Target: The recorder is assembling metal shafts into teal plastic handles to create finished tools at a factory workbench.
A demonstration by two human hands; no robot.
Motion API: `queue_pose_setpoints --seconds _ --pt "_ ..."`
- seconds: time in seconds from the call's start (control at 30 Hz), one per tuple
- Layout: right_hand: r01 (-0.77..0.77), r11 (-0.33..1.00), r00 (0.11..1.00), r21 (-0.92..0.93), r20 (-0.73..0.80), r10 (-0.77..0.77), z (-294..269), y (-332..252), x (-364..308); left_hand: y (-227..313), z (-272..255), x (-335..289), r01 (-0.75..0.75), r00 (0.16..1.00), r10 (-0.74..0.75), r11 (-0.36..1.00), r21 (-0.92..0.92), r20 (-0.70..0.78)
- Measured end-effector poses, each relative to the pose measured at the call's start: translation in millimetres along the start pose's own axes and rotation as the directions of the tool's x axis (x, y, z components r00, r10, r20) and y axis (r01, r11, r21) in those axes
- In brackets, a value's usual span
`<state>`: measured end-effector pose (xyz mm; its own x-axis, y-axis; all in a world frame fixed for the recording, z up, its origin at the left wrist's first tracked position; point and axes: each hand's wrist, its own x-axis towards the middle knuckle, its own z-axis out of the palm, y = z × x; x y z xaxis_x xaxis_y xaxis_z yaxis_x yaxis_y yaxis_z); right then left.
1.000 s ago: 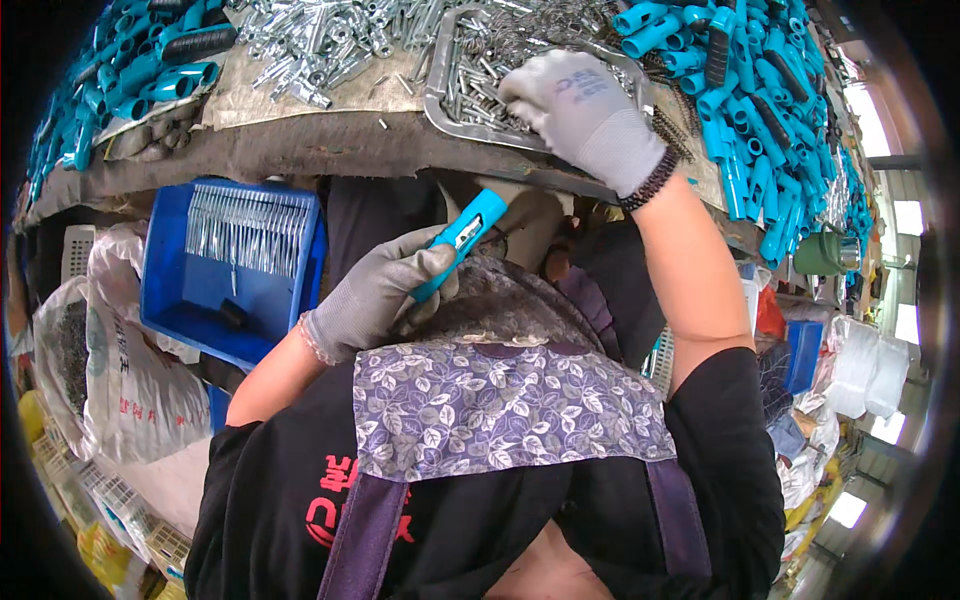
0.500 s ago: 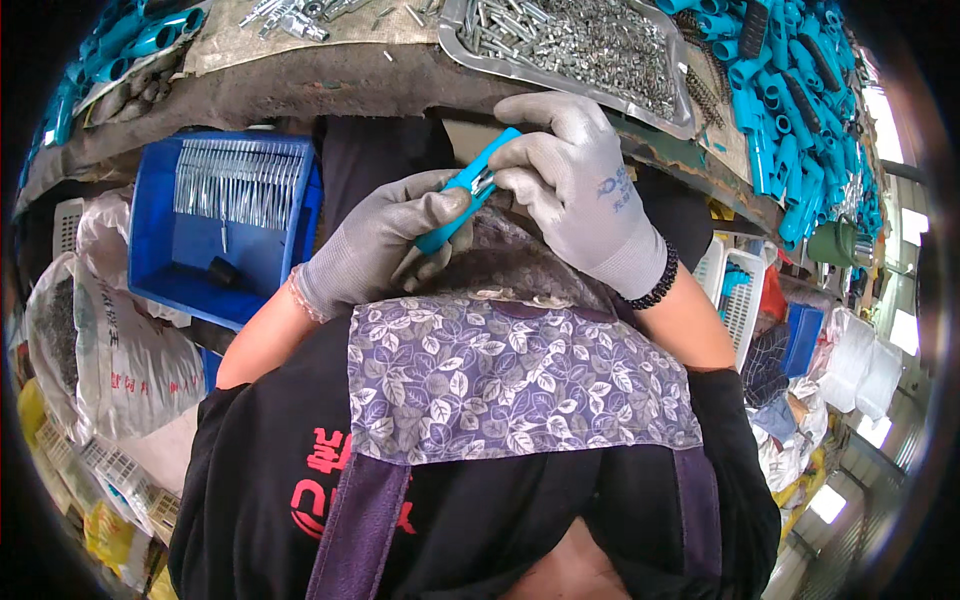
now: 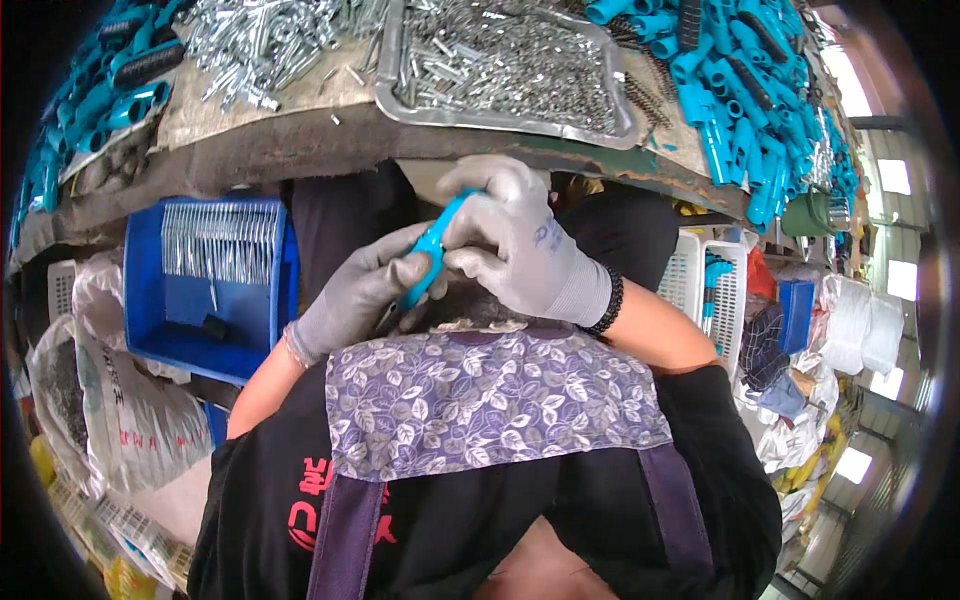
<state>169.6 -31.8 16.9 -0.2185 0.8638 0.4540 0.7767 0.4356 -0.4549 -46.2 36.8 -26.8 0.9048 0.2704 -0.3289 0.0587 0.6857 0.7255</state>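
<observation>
A slim teal plastic handle (image 3: 432, 247) is held slantwise above my lap, its upper end tipped to the right. Around its lower part, my left hand (image 3: 362, 292) in a grey coated glove is closed, thumb lying along the side. My right hand (image 3: 530, 250), gloved alike, grips the upper part between thumb and fingers. Its index finger curls over the top end. Beneath the left fingers a thin, dark narrow edge shows, too small to name. Whatever lies under the right fingertips is hidden.
Across the bench edge (image 3: 300, 155) ahead stands a metal tray (image 3: 500, 122) of small metal parts. Loose metal pieces (image 3: 265, 50) lie to its left, springs (image 3: 648, 100) and teal handles (image 3: 745, 110) to its right. A blue bin (image 3: 190, 300) with hanging metal rods stands left of my legs.
The view has shifted, showing more of the bench. The teal handle stands steeper and is turned; the silvery metal seen in it before is now out of sight. Both hands keep hold.
</observation>
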Motion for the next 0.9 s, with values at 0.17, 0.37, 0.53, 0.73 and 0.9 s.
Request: queue_pose_setpoints --seconds 0.17,0.37,0.53,0.73,0.9 --pt "-0.514 0.77 0.84 0.379 0.403 0.362 -13.0 10.3 -6.5 0.7 -2.1 5.8 -0.07 0.998 0.066 0.951 0.302 0.025" --pt "-0.342 0.929 0.939 0.14 0.071 0.335 -69.6 18.5 43.4 13.9 9.4 4.5 -0.11 0.989 0.134 0.955 0.275 -0.07" --pt "0.095 0.792 0.979 -0.603 0.199 0.034 -62.7 76.7 81.2 19.6 25.1 7.5 -0.184 0.971 0.213 0.957 0.225 -0.112" --pt "0.173 0.684 0.896 -0.709 0.402 0.19 -54.8 88.6 83.8 37.6 31.0 2.4 -0.305 0.929 0.328 0.941 0.147 -0.174" --pt "0.059 0.863 0.988 -0.501 0.154 0.022 -66.7 79.3 71.0 50.3 37.2 6.7 -0.297 0.913 0.322 0.945 0.136 -0.248"
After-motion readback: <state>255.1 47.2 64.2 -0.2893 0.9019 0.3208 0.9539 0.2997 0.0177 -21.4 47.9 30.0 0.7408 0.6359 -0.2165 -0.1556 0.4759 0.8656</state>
